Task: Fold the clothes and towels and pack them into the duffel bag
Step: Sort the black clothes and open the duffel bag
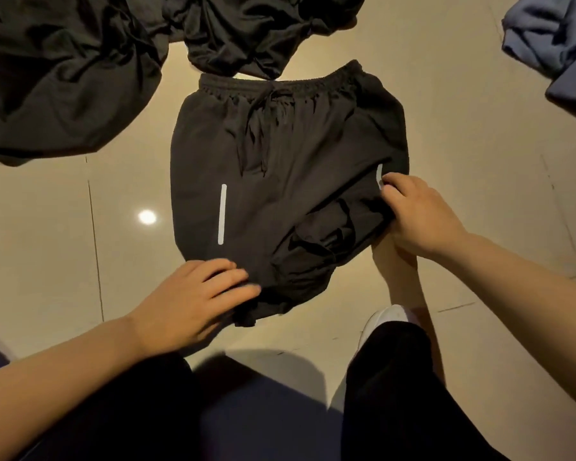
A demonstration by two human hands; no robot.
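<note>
Our left hand [193, 301] rests with fairly straight fingers on the near hem of the black shorts [280, 181], while our right hand [419, 217] pinches the fabric at their right leg, beside a short white stripe. The shorts lie flat on the tiled floor [47, 244], waistband away from us. Beyond the shorts sits a heap of black clothes [80, 71]; beyond and to their right, a blue garment [552, 38]. We see no bag or other container.

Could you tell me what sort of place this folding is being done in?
Probably an indoor room at home, on the floor: glossy beige floor tiles reflect a ceiling light, and black shorts and loose garments lie straight on them.
</note>
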